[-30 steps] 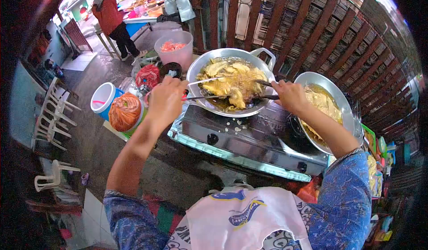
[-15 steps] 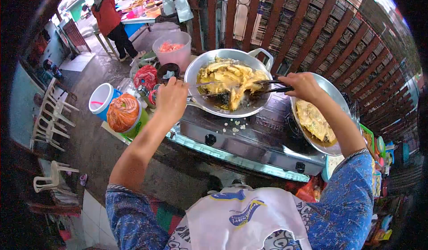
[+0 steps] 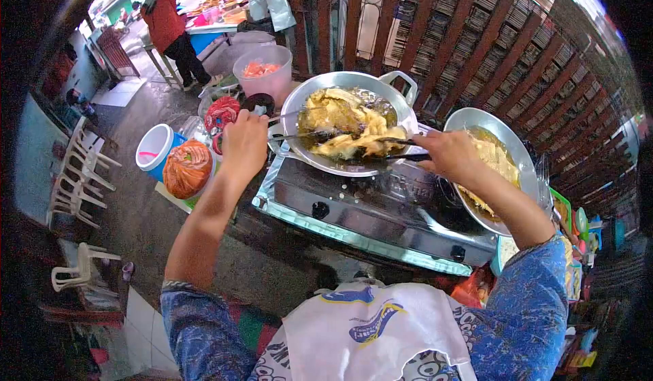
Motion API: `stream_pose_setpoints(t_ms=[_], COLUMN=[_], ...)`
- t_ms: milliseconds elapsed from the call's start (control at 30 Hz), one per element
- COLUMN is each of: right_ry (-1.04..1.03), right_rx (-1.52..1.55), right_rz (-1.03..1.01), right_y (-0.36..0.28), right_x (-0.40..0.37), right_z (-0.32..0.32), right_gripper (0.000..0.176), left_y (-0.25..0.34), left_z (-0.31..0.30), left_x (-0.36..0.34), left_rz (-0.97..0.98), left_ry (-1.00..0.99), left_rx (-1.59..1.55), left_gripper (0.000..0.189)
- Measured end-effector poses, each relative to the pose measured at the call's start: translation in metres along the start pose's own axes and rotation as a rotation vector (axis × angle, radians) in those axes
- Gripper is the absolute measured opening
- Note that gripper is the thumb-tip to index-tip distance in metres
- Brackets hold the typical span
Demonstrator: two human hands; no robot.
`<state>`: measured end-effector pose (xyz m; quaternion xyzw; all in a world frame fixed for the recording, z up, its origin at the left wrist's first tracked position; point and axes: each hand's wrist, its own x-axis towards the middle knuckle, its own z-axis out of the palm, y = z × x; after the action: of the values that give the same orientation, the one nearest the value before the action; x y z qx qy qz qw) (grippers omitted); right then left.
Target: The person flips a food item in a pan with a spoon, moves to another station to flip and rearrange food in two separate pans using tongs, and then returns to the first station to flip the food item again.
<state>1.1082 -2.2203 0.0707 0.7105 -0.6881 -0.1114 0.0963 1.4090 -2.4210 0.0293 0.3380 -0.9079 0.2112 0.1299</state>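
Observation:
My left hand [image 3: 246,140] is closed around metal tongs [image 3: 289,115], whose two thin arms reach over the left rim of a wide metal pan [image 3: 343,170]. My right hand [image 3: 452,153] grips dark tongs [image 3: 411,157], which come in from the pan's right side. Both pairs meet the battered, yellow fried food [image 3: 371,136] lying in bubbling oil. The exact kind of food is hidden by its coating. Near my right forearm, a second metal pan [image 3: 469,117] holds more yellow fried food [image 3: 500,163] in oil.
Both pans sit on a dark gas stove [image 3: 381,208] with front knobs. Left of it stand a pink bucket [image 3: 279,85], a blue-white container [image 3: 156,146] and an orange-filled bag [image 3: 187,170]. A slatted brown fence [image 3: 442,41] rises behind. A person in red [image 3: 163,24] stands beyond.
Both hands have shifted slightly left and down. The fried food has been pulled apart and turned toward the pan's front, showing more bubbling oil at the back.

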Motion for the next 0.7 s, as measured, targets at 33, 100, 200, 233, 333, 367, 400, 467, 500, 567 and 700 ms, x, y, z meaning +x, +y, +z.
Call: stream_pose_setpoints(t_ms=[33,100,200,233,333,367,400,467,500,567,700], right_ry=[-0.002,-0.005,-0.04,-0.043,-0.059,-0.041,-0.04,-0.003,-0.003,0.01,0.039], right_rx=[0.0,0.032,0.022,0.018,0.01,0.008,0.009,-0.008,-0.007,0.015,0.0], right_rz=[0.002,-0.048,0.009,0.043,0.085,0.097,0.096,0.099,0.099,0.098,0.108], right_y=[-0.001,-0.005,0.005,0.009,0.009,0.007,0.006,0.004,0.005,0.009,0.014], right_x=[0.0,0.001,-0.008,-0.01,-0.01,-0.009,-0.008,-0.006,-0.006,-0.007,-0.006], right_z=[0.001,-0.001,-0.016,-0.016,-0.005,-0.001,0.003,0.007,0.007,0.006,0.005], right_gripper=[0.049,0.05,0.053,0.054,0.056,0.057,0.057,0.059,0.059,0.06,0.06], left_y=[-0.004,-0.006,-0.006,-0.005,0.009,0.014,0.017,0.027,0.032,0.042,0.063], left_z=[-0.002,-0.014,-0.039,-0.047,-0.064,-0.067,-0.065,-0.058,-0.056,-0.052,-0.026], left_x=[-0.001,-0.003,-0.011,-0.013,-0.018,-0.018,-0.016,-0.018,-0.018,-0.016,-0.008], left_rz=[-0.009,-0.018,-0.045,-0.055,-0.063,-0.063,-0.031,0.023,0.078,0.096,0.116], left_ry=[-0.007,-0.016,-0.02,-0.066,-0.151,-0.191,-0.232,-0.179,-0.127,-0.168,-0.056], left_rx=[-0.014,-0.025,-0.074,-0.097,-0.18,-0.239,-0.242,-0.274,-0.307,-0.307,-0.197], left_gripper=[0.021,0.025,0.034,0.038,0.047,0.052,0.051,0.051,0.051,0.049,0.044])
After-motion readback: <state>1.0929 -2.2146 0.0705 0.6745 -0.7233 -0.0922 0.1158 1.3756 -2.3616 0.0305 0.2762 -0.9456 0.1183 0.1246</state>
